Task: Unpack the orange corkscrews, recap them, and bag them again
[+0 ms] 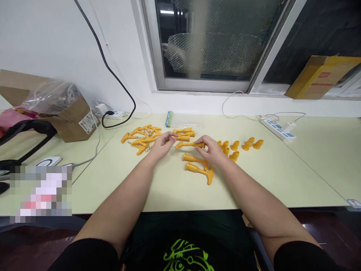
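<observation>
White wall [113, 45] with window [208, 45]; pale green worktop [113, 180] set against it. Yellow T-handled piece [186, 144] held over worktop's middle, between front and back edges; right hand [211, 150], grip clamped on its sleeved end. Left hand [162, 146] held just beside handle end; whether its grip is apart or together cannot be told. Two matching pieces [193, 168] laid nearer front edge. Yellow handles [140, 141] heaped left of left hand; yellow cones [235, 145] spread right of right hand; clear bag [184, 121] laid by back edge.

Your black short-sleeved top [197, 226]
Bright green line print [187, 259] sits below the desk's near edge [191, 205]; your hands [161, 146] are bare.
</observation>
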Action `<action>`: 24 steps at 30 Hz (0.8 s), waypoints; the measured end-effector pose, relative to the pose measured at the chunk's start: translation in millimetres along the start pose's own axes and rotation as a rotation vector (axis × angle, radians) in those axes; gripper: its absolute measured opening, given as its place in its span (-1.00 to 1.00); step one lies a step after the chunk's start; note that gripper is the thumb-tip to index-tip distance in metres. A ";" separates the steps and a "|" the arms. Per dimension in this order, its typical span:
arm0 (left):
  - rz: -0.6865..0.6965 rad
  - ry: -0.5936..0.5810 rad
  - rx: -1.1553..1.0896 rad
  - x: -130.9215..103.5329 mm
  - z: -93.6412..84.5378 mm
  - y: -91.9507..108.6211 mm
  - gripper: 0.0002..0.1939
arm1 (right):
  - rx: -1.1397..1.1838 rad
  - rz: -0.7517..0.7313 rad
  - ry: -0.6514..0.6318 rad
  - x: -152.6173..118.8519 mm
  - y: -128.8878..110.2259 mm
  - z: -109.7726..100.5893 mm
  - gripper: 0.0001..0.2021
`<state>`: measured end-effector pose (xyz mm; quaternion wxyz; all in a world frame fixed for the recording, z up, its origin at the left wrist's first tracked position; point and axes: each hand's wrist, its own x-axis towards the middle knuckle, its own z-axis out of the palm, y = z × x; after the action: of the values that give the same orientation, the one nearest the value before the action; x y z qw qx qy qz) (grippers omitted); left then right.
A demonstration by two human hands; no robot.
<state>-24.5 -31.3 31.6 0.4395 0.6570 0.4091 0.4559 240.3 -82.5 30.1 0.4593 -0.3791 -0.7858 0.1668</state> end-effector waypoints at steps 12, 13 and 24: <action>0.254 -0.153 0.118 -12.1 23.7 3.8 -0.15 | 0.698 0.658 0.073 5.2 -4.5 9.4 -0.49; 0.263 -0.156 0.179 -12.1 24.2 3.4 -0.20 | 0.741 0.713 0.071 5.4 -3.4 9.6 -0.48; 0.164 0.274 0.363 -3.0 -0.1 7.0 -0.58 | -0.097 0.261 0.219 -0.5 8.2 -4.0 -0.85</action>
<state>-24.3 -36.0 37.5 0.2161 0.6880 0.4857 0.4939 247.5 -77.8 26.9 0.4975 -0.5157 -0.6824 0.1446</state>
